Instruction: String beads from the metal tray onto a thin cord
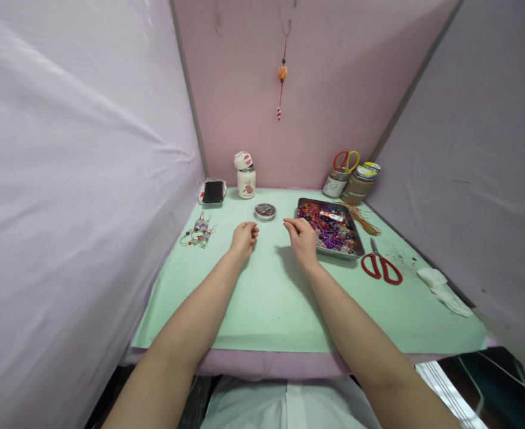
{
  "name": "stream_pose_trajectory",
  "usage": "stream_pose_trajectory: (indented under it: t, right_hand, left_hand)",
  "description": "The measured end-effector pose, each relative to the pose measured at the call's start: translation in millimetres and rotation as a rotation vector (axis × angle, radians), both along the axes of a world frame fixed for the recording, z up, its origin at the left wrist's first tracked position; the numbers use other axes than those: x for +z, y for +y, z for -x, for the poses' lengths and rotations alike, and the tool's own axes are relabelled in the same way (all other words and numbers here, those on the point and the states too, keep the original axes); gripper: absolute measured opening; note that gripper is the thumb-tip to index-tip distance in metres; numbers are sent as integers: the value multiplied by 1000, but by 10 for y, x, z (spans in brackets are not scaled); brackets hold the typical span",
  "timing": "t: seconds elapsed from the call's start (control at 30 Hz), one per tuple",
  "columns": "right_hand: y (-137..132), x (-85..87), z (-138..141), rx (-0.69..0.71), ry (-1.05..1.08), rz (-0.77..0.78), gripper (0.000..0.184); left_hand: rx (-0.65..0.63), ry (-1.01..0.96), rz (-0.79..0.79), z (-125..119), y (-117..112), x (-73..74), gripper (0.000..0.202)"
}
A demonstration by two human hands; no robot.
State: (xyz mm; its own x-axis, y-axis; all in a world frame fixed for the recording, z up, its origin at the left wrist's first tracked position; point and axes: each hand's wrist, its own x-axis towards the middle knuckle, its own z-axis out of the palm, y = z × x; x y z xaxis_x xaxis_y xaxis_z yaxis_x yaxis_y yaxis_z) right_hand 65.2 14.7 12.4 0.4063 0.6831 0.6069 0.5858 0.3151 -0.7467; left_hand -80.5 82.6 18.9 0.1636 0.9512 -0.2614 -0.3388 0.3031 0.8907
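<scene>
My left hand (244, 236) rests on the pale green mat (271, 298) with its fingers curled into a loose fist. My right hand (301, 235) lies a short way to its right, fingers pinched together. Whether either holds a thread or bead is too small to see. A small round tin of beads (265, 211) sits just beyond the gap between the hands. The metal tray (354, 248) of mixed purple and red beads and cords lies right beside my right hand.
Red-handled scissors (381, 266) lie right of the tray, a white cloth (441, 289) farther right. Beaded strands (198, 233) lie at the left. At the back stand a phone (213, 192), a white cup (246, 176), and jars with scissors (345, 170). A tassel charm (282, 72) hangs on the pink wall.
</scene>
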Motion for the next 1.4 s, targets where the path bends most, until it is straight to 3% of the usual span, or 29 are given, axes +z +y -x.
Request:
stream_pose_trajectory:
  t: [0.37, 1.0, 1.4]
  right_hand:
    - [7, 26, -54, -43, 152, -66, 26]
    - [-42, 91, -33, -49, 185, -198, 24]
    - [-50, 85, -26, -37, 131, -265, 24]
  left_hand:
    - [65, 3, 0, 52, 77, -28, 3]
    - [69, 2, -62, 110, 134, -50, 5]
    - [58, -33, -75, 134, 158, -71, 18]
